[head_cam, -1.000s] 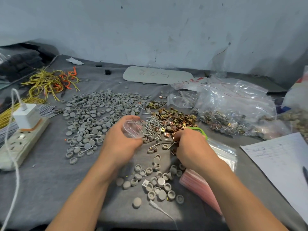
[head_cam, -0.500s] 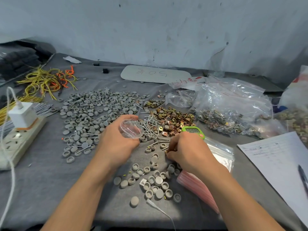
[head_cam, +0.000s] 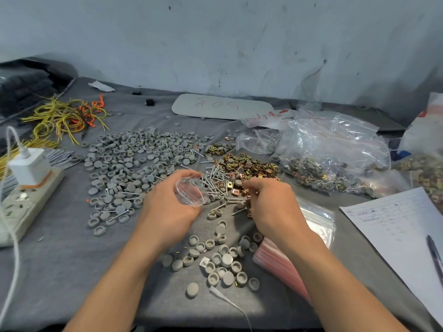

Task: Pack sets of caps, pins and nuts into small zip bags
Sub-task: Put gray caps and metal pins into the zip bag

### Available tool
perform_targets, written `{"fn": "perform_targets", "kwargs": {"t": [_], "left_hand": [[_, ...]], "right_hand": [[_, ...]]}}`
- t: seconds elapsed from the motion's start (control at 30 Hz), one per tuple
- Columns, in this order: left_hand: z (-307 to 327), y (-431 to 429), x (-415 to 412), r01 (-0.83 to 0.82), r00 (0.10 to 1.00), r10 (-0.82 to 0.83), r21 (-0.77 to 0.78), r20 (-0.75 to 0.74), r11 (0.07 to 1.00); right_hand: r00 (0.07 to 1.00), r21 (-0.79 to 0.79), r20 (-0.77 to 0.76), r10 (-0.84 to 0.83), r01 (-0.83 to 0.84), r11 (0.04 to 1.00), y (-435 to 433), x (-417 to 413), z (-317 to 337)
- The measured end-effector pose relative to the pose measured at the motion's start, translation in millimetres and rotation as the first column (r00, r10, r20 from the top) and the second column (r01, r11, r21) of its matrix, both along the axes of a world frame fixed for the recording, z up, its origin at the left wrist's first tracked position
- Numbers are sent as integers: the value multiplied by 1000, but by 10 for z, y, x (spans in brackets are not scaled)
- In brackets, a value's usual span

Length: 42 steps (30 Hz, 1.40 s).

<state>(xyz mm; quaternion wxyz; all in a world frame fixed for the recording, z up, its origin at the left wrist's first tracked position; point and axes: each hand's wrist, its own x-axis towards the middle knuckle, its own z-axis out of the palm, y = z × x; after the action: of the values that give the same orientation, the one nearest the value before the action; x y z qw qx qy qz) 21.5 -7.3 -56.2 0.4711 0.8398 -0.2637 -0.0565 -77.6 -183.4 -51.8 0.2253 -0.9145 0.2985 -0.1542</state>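
Caps (head_cam: 217,261): scattered by the front edge of the bench (head_cam: 60,271)
Left hand (head_cam: 167,209): zip bag (head_cam: 190,195) is gripped, mouth opened rightward
Right hand (head_cam: 271,204): fingers are curled down, hold cannot be told
Pins (head_cam: 213,180): heaped mid-bench, between zip bag and Right hand
Nuts (head_cam: 249,164): heaped just behind the Pins

Left hand (head_cam: 167,207) fingers curled, right hand (head_cam: 271,204) palm down, fingers bent
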Motion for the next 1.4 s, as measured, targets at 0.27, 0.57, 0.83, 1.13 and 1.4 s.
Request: {"fn": "perform_targets", "kwargs": {"t": [0.27,0.57,0.83,1.13,1.4], "left_hand": [[-19,13,6,-14,1000,13,23,19,1000],[-5,133,42,-47,999,46,21,21,999],[8,103,49,-38,999,37,23,36,999],[-24,88,31,-60,996,58,35,62,998],[-54,71,18,-16,998,14,50,55,999]], "right_hand": [[971,-404,-232,-47,-52,913,-36,249,-58],[960,-340,-280,28,-126,932,-50,247,-33],[998,-20,-49,36,-37,999,-105,208,5],[997,-199,-71,5,-19,980,-108,345,-52],[997,-309,-74,3,-25,951,-34,531,-161]]}}
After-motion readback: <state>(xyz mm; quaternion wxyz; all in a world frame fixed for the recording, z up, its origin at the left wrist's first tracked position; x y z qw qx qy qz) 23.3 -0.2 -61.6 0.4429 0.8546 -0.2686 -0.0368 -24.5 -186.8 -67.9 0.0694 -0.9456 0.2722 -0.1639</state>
